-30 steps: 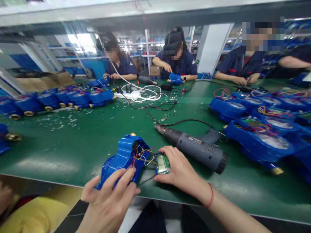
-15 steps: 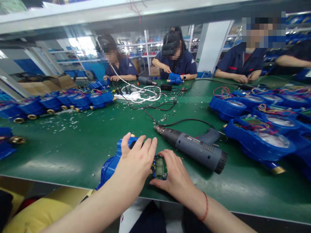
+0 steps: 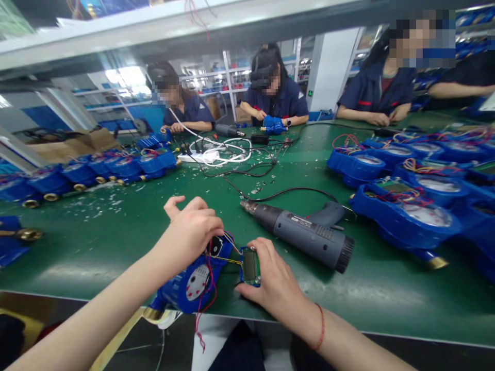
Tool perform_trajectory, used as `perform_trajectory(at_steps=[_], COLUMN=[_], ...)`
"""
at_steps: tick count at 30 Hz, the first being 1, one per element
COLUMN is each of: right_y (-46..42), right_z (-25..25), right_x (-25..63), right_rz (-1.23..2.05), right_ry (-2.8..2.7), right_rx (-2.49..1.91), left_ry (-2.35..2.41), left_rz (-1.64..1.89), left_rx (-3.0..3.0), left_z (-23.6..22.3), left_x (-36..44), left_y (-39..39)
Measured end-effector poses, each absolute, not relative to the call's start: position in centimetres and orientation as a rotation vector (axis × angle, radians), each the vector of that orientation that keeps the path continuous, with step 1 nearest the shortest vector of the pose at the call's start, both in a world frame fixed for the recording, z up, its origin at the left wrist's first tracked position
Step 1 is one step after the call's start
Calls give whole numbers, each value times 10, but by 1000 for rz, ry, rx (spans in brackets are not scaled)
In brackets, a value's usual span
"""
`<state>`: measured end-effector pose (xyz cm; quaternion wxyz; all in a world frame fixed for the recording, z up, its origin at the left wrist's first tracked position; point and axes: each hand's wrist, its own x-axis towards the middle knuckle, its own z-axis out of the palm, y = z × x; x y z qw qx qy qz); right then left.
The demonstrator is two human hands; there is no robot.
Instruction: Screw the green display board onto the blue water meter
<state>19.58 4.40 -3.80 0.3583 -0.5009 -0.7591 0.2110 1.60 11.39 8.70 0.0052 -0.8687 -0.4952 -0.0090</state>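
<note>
While, in head view, my R fingers (image 3: 266,257) clasp the LCD board (image 3: 250,266) by its edges, half open, my L fingers (image 3: 209,222) curl, nearly closed, over the far end of the blue water meter (image 3: 195,288); can't tell what's in them. Meter's near the counter's (image 3: 116,247) front edge: prob. heavy & stiff, so grab the housing. Board beside it: prob. light, fragile; edges only, mind thin wires (image 3: 231,261).

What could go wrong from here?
1. The thin yellow wires between the blue meter and the display board in the right hand might pull loose.
2. The red wires dangle past the table edge and could snag.
3. The meter's brass fitting juts past it too; a bump could shift the meter.
</note>
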Motion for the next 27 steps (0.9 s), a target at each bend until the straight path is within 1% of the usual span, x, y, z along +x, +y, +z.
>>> perform_trajectory(at_steps=[5, 9, 14, 18, 24, 27], right_y=[44, 44, 43, 44, 40, 37], right_z=[-38, -39, -37, -36, -38, -39], right_x=[195, 194, 193, 193, 195, 195], right_rz=[553, 561, 579, 579, 543, 521], right_ry=[-1939, -1937, -1912, -1918, -1933, -1931], right_rx=[-1319, -1326, -1348, -1357, -1370, -1384], left_ry=[-1266, -1074, -943, -911, -902, -1031], left_rz=[-129, -168, 60, 103, 99, 70], left_rx=[-2506, -2564, -2566, -2535, -2624, -2624], left_z=[79, 69, 51, 45, 61, 76], left_x=[10, 22, 47, 51, 39, 23], left_y=[112, 104, 88, 85, 98, 109])
